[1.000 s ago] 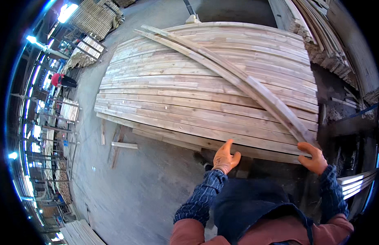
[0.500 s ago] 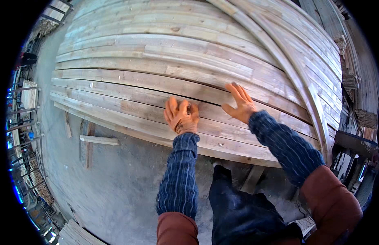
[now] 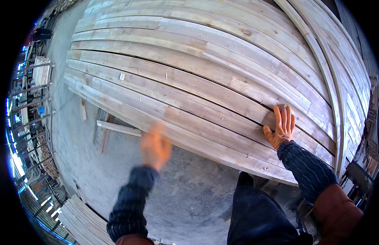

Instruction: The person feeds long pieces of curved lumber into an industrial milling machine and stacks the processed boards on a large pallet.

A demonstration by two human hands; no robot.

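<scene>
Over the boards [image 3: 189, 83], our R hand [image 3: 281, 127] palm-down, outstretched, empty — our L hand [image 3: 156, 147] blurred nr their edge, grip — can't tell.

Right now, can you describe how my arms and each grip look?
Your right grip wears an orange work glove. Your left grip looks orange-gloved too, but blur hides finer markings. Dark navy oversleeves cover the forearms, wrinkled, with thin pale stripes clearest on the right. Reddish-brown sleeves show above them. No cables show.
</scene>
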